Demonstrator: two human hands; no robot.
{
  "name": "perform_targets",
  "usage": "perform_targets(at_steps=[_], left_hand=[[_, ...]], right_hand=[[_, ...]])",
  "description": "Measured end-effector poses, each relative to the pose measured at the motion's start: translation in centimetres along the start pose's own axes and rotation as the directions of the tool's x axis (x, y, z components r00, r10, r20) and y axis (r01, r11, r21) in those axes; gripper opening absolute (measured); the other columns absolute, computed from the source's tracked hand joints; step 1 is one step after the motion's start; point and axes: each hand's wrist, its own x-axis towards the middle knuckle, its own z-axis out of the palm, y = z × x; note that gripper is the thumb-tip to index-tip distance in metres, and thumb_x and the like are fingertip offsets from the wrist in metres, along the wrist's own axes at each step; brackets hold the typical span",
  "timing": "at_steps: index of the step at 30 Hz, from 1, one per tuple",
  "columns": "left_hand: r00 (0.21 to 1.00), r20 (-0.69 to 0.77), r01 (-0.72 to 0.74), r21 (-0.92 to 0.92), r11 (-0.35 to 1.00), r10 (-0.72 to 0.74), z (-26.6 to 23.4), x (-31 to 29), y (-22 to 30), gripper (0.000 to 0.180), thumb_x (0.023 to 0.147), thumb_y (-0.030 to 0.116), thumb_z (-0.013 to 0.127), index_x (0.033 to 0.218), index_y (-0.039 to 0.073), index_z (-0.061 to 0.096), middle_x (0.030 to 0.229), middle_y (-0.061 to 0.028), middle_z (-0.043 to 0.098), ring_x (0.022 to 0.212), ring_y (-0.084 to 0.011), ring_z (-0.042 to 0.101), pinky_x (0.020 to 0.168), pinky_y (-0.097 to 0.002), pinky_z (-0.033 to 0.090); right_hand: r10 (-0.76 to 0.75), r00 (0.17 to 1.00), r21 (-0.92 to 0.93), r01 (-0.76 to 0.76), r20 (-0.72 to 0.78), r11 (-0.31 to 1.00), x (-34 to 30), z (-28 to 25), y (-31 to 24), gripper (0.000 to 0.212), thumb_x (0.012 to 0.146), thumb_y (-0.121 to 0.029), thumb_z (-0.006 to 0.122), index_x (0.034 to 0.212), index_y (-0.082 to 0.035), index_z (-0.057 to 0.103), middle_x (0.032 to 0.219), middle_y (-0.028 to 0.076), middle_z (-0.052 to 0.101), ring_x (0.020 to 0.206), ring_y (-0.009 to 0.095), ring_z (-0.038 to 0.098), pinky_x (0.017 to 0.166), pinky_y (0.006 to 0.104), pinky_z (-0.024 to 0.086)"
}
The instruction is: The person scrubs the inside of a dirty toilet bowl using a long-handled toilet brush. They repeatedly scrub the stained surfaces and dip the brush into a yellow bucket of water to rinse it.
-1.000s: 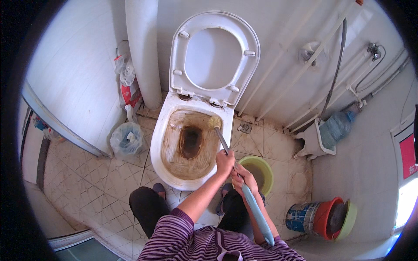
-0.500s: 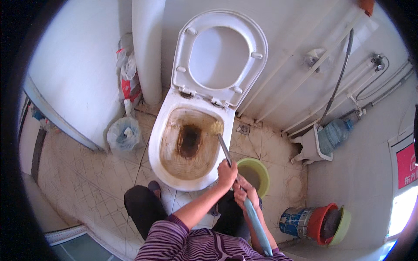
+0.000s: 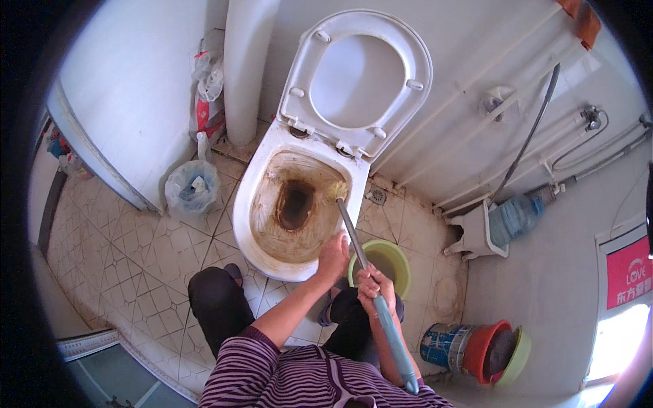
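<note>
Waste bin (image 3: 182,197) on the left, lined with a translucent bag, something crumpled and white inside. Next, a ceramic toilet bowl (image 3: 243,224), its inner wall streaked brown, darkest around the outlet; hinged toilet seat (image 3: 417,61) raised against the wall behind.

Left hand (image 3: 332,257) beside the bowl's front right rim, off the tool. Half a second ago it gripped the metal shaft ahead of the other hand; now it sits to the left of it. Cannot tell whether it touches the rim, nor how far the fingers are spread.

Long-handled brush (image 3: 354,238) slants from the bowl down toward the person's right. Its yellowish brush head (image 3: 337,190) lies at the inner right wall, near the rim, about where it was a moment earlier. Right hand (image 3: 376,285) closed around it where shaft meets blue handle (image 3: 396,340), now carrying it alone. My reading: scrubbing is in progress, but with one hand there is less leverage, so pressure on the stains is probably lighter. Plenty of brown remains.

Green basin (image 3: 407,268) on the tiles right of the bowl, murky liquid in it, partly behind the right hand. Farther right: blue paint bucket (image 3: 442,343), red tub (image 3: 478,350), white plastic stool (image 3: 483,228) lying tipped, blue water bottle (image 3: 509,223) against it.
</note>
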Motion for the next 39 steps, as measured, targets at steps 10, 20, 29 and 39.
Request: perform_targets(at_steps=[10,20,29,39], left_hand=[[0.820,0.284,-0.557,0.190,0.808,0.498,0.5,2.4,0.9,0.015,0.073,0.006,0.054,0.088,0.004,0.053,0.096,-0.0121,0.052,0.108,-0.0304,0.046,0.081,-0.0411,0.040],[0.776,0.376,-0.591,0.151,0.792,0.507,2.6,4.7,0.7,0.017,0.068,0.010,0.062,0.082,0.008,0.053,0.089,-0.0082,0.050,0.094,-0.0277,0.049,0.076,-0.0421,0.034],[0.805,0.264,-0.569,0.089,0.817,0.532,4.2,8.5,0.0,0.014,0.068,0.009,0.061,0.077,0.011,0.052,0.082,-0.0053,0.051,0.089,-0.0272,0.050,0.070,-0.0436,0.031],[0.821,0.313,-0.509,0.021,0.861,0.478,3.8,10.2,-0.6,0.011,0.069,0.007,0.060,0.074,0.011,0.051,0.076,-0.0053,0.052,0.087,-0.0286,0.051,0.067,-0.0455,0.030]], right_hand=[[-0.235,0.971,-0.658,0.155,-0.034,0.737,-1.0,0.9,-1.5,0.041,0.095,-0.017,0.043,0.131,0.002,0.035,0.098,0.020,0.054,0.057,0.015,0.053,0.046,0.0246,0.045],[-0.248,0.822,-0.851,0.449,0.513,-0.271,-2.0,2.4,-3.5,0.023,0.086,-0.013,0.056,0.106,-0.002,0.062,0.123,0.019,0.054,0.095,0.022,0.062,0.083,0.0316,0.050],[-0.418,0.694,-0.800,0.416,0.586,-0.432,2.0,3.0,-4.4,0.020,0.088,-0.015,0.054,0.099,-0.002,0.065,0.108,0.017,0.064,0.098,0.023,0.063,0.085,0.0330,0.048],[-0.559,0.700,-0.878,0.466,0.444,-0.112,3.4,4.5,-3.0,0.020,0.089,-0.007,0.051,0.101,0.004,0.063,0.106,0.018,0.063,0.084,0.022,0.066,0.079,0.0308,0.051]])
